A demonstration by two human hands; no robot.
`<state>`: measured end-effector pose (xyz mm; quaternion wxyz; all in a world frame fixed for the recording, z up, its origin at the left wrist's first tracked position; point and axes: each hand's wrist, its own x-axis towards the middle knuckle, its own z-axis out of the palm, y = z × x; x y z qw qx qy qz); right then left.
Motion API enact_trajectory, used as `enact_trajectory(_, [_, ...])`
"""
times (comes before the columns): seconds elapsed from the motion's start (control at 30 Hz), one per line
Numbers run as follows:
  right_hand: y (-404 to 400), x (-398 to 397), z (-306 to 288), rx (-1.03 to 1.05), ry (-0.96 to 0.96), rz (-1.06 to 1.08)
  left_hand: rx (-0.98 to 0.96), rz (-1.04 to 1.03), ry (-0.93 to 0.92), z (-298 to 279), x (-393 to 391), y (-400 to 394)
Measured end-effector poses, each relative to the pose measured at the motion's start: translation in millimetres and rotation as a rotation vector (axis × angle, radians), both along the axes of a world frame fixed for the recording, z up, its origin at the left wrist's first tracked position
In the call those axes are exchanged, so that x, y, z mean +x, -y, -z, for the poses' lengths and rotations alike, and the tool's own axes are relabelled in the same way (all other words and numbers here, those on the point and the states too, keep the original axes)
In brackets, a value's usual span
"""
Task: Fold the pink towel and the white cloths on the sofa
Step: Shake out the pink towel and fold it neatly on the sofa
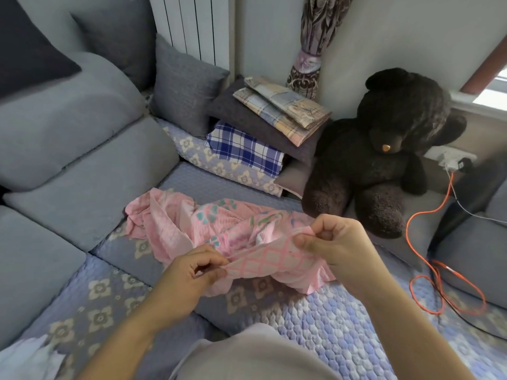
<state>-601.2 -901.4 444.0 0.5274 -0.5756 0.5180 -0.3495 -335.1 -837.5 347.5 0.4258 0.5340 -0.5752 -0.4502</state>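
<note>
Your left hand [189, 272] and right hand [333, 242] each pinch the near edge of the pink towel [192, 229], crumpled on the sofa [82, 165]. Work outward to its corners, then shake it flat.

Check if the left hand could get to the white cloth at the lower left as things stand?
Probably yes, but not right away. The left hand is pinching the pink towel edge along with the right hand. Nothing lies between it and the white cloth, only bare sofa cover.
</note>
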Motion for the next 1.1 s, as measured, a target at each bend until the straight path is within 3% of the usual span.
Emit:
enact_trajectory(0.23, [-2.0, 4.1, -0.6, -0.075, -0.061, 0.033, 0.054, 0.091, 0.051, 5.9, -1.5, -0.8])
enact_trajectory(0.37, [-4.2, 10.1, -6.9, -0.139, 0.023, 0.05, -0.068, 0.291, 0.372, 17.4, -11.1, -2.2])
enact_trajectory(0.47, [-0.6, 9.5, -18.8, -0.166, 0.139, 0.087, -0.031, 0.232, 0.469, 41.1, -6.7, 0.8])
enact_trajectory(0.53, [7.5, 3.0, -26.0, -0.188, 0.139, 0.105, 0.008, 0.208, 0.427, 46.0, -0.4, 4.6])
enact_trajectory(0.63, [16.3, -5.9, -33.5, -0.098, 0.183, 0.099, 0.073, 0.151, 0.19, 32.4, 9.2, 12.2])
enact_trajectory(0.77, [13.7, 2.7, -41.8, 0.012, 0.301, 0.074, -0.312, -0.196, 0.256, -38.1, -2.6, 15.6])
enact_trajectory(0.87, [2.9, 24.1, -39.3, -0.002, 0.264, 0.107, -0.525, -0.137, 0.158, -104.6, -40.0, 9.5])
enact_trajectory(0.93, [-3.8, 37.2, -37.8, -0.035, 0.196, 0.128, -0.513, -0.063, 0.174, -114.0, -55.7, 12.1])
enact_trajectory(1.1, [-7.6, 49.0, -32.9, -0.021, 0.062, 0.174, -0.368, -0.172, 0.173, -93.4, -54.1, 26.0])
